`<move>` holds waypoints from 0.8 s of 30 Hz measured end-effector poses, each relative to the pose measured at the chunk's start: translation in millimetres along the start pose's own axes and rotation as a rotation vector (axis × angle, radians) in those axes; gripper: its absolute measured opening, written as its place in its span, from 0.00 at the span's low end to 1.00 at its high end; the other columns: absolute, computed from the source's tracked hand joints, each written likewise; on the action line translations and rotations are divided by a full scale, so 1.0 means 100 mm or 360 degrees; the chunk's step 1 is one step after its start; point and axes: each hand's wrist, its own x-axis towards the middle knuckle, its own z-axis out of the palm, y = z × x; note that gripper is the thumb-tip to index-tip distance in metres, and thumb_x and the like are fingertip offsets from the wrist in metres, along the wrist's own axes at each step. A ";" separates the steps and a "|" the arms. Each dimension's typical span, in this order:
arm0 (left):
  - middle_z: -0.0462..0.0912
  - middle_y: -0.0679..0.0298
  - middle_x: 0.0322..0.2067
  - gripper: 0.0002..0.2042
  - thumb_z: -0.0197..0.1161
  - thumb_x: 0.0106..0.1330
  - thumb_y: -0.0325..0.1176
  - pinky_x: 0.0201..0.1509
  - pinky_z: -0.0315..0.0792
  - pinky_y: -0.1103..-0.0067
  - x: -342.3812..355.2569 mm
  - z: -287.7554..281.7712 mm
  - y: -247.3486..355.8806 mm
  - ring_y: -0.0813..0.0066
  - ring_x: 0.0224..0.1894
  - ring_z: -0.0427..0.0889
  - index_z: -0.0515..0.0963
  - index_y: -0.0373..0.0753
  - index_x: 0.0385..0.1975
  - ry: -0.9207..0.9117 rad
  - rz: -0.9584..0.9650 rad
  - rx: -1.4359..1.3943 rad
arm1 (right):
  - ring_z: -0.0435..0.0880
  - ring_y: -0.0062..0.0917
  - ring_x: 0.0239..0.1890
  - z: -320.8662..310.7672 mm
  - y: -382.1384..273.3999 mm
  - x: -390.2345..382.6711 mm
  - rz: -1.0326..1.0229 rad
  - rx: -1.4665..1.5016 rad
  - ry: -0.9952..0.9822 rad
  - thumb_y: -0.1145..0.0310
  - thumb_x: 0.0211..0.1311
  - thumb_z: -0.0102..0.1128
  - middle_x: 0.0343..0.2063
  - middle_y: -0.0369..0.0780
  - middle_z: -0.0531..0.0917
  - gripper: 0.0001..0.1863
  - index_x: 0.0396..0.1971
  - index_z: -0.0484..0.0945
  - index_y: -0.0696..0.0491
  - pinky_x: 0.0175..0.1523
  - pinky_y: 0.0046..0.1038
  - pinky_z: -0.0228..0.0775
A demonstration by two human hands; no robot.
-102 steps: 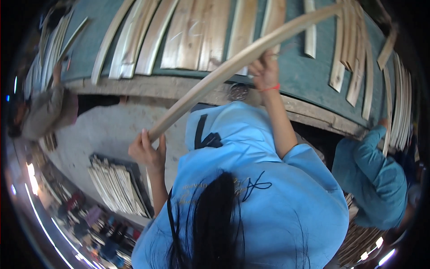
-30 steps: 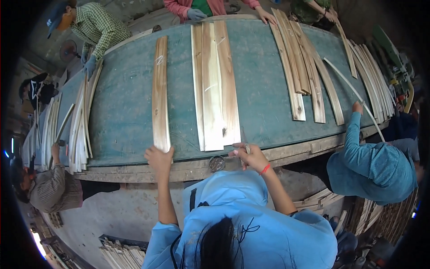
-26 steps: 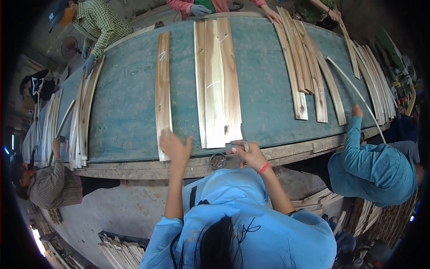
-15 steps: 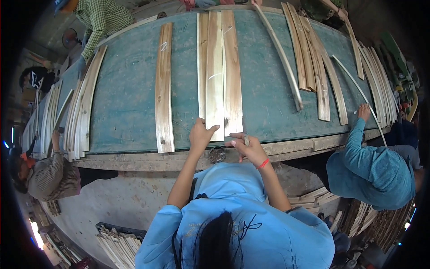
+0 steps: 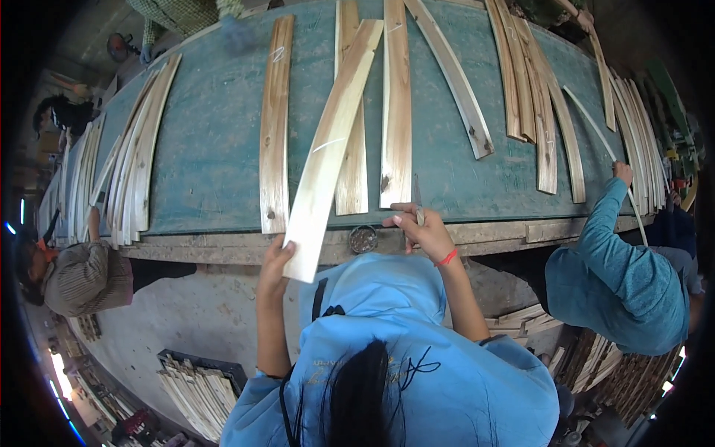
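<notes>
My left hand (image 5: 274,262) grips the lower end of a pale wooden board (image 5: 335,130). This board slants up to the right over the green tabletop (image 5: 216,141), across another brown board (image 5: 353,164). To its right lies a brown board with a dark knot (image 5: 397,112). Beside that board's near end, my right hand (image 5: 428,237) is closed around a thin upright tool (image 5: 419,214), its kind too small to make out; the index finger points left. Between my hands, at the table's edge, stands a small round container (image 5: 352,243) with dark contents.
A chalk-marked board (image 5: 275,127) lies at left. More boards (image 5: 547,141) lie right of centre, with a stack (image 5: 141,171) far left. Co-workers sit at both sides; one in a teal sleeve (image 5: 596,223) holds a thin strip. A tilted board (image 5: 454,82) lies beyond my right hand.
My left hand has lifted the pale board's near end and swung it left and toward me. The tilted board at right has shifted left. Across the table, the gloved co-worker's hand has moved right.
</notes>
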 end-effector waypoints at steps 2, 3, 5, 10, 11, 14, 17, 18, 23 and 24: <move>0.77 0.53 0.41 0.18 0.55 0.66 0.35 0.36 0.76 0.77 -0.17 -0.28 -0.03 0.71 0.34 0.80 0.67 0.27 0.49 -0.0102 -0.0031 -0.0217 | 0.72 0.13 0.15 0.02 0.02 0.03 0.0010 0.0006 -0.0012 0.67 0.61 0.55 0.34 0.45 0.83 0.22 0.49 0.69 0.68 0.18 0.17 0.68; 0.76 0.56 0.32 0.21 0.51 0.68 0.37 0.23 0.75 0.75 -0.28 -0.45 -0.06 0.70 0.24 0.79 0.64 0.25 0.51 -0.0244 -0.0183 -0.0439 | 0.71 0.13 0.14 0.04 0.04 0.05 0.0002 0.0009 -0.0032 0.67 0.61 0.55 0.35 0.47 0.83 0.22 0.49 0.68 0.69 0.18 0.18 0.68; 0.68 0.62 0.21 0.24 0.46 0.69 0.40 0.12 0.68 0.77 -0.41 -0.44 -0.23 0.73 0.14 0.71 0.61 0.23 0.53 -0.0896 -0.0542 -0.1857 | 0.70 0.12 0.14 0.06 0.05 0.05 0.0008 -0.0024 -0.0051 0.68 0.61 0.55 0.35 0.46 0.83 0.22 0.49 0.68 0.69 0.18 0.18 0.69; 0.62 0.65 0.15 0.25 0.42 0.69 0.43 0.07 0.60 0.81 -0.59 -0.20 -0.64 0.80 0.07 0.60 0.59 0.25 0.55 -0.1126 -0.0508 -0.2213 | 0.68 0.11 0.13 0.20 0.05 0.08 -0.0002 -0.0026 -0.0118 0.67 0.61 0.55 0.35 0.46 0.83 0.23 0.50 0.68 0.68 0.18 0.18 0.68; 0.61 0.65 0.15 0.25 0.42 0.69 0.43 0.07 0.59 0.81 -0.59 -0.18 -0.67 0.81 0.08 0.60 0.59 0.25 0.55 -0.1125 -0.0506 -0.2145 | 0.68 0.11 0.13 0.21 0.04 0.06 -0.0011 -0.0017 -0.0117 0.67 0.61 0.55 0.35 0.46 0.83 0.23 0.50 0.68 0.68 0.18 0.18 0.68; 0.61 0.66 0.14 0.26 0.41 0.69 0.44 0.07 0.59 0.82 -0.62 -0.15 -0.67 0.82 0.08 0.60 0.60 0.25 0.55 -0.1100 -0.0509 -0.2120 | 0.68 0.11 0.13 0.22 0.05 0.05 -0.0011 -0.0036 -0.0129 0.67 0.61 0.55 0.35 0.46 0.83 0.22 0.50 0.68 0.68 0.18 0.17 0.67; 0.61 0.66 0.14 0.26 0.41 0.69 0.44 0.07 0.58 0.82 -0.62 -0.16 -0.67 0.82 0.08 0.59 0.60 0.25 0.55 -0.1068 -0.0485 -0.2120 | 0.68 0.12 0.13 0.21 0.09 0.04 -0.0033 -0.0059 -0.0149 0.67 0.62 0.55 0.35 0.46 0.83 0.22 0.50 0.68 0.67 0.17 0.18 0.67; 0.61 0.66 0.14 0.26 0.41 0.69 0.45 0.07 0.58 0.82 -0.61 -0.17 -0.67 0.82 0.08 0.59 0.61 0.25 0.55 -0.1061 -0.0464 -0.2076 | 0.69 0.12 0.13 0.21 0.08 0.03 -0.0028 -0.0076 -0.0152 0.66 0.61 0.55 0.35 0.46 0.83 0.22 0.50 0.68 0.67 0.17 0.18 0.67; 0.60 0.66 0.14 0.27 0.40 0.69 0.45 0.08 0.57 0.82 -0.62 -0.21 -0.70 0.82 0.07 0.59 0.60 0.23 0.54 -0.0837 -0.0473 -0.2286 | 0.70 0.13 0.14 0.24 0.12 0.08 -0.0037 -0.0062 -0.0096 0.65 0.59 0.57 0.35 0.47 0.83 0.23 0.49 0.69 0.67 0.18 0.18 0.67; 0.60 0.66 0.14 0.27 0.40 0.69 0.44 0.08 0.57 0.82 -0.64 -0.19 -0.65 0.82 0.07 0.59 0.60 0.22 0.54 -0.0910 -0.0447 -0.2235 | 0.70 0.14 0.14 0.24 0.07 0.03 -0.0036 -0.0072 -0.0084 0.65 0.59 0.58 0.35 0.48 0.83 0.24 0.49 0.69 0.67 0.18 0.18 0.67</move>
